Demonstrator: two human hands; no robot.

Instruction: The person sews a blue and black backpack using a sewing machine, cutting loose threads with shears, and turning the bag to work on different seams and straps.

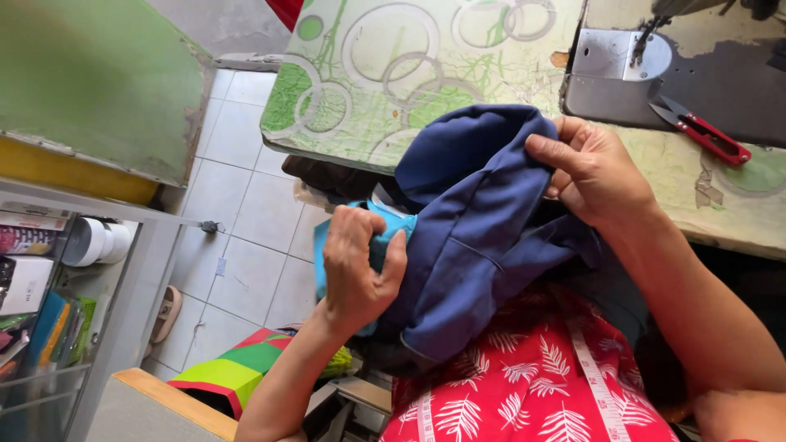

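- I see a navy blue garment (pixel 483 237) with a turquoise lining (pixel 385 237).
- My clothing (pixel 524 385) is red with white fern leaves.
- The table top (pixel 385 74) is pale green with grey-white rings.
- The thread snips (pixel 704 131) have red handles.
- The floor tiles (pixel 246 213) are off-white.
- A folded cloth (pixel 233 372) shows lime, red and green bands.

Table (pixel 360 90) covered in a worn green-and-white circle pattern, chipped along the edges. Set into it at the far right, a grey machine bed (pixel 720 90) with a metal plate (pixel 614 56). On that bed, just right of the plate, red-handled snips (pixel 702 131). Below the table, pale tiled floor (pixel 237 221).
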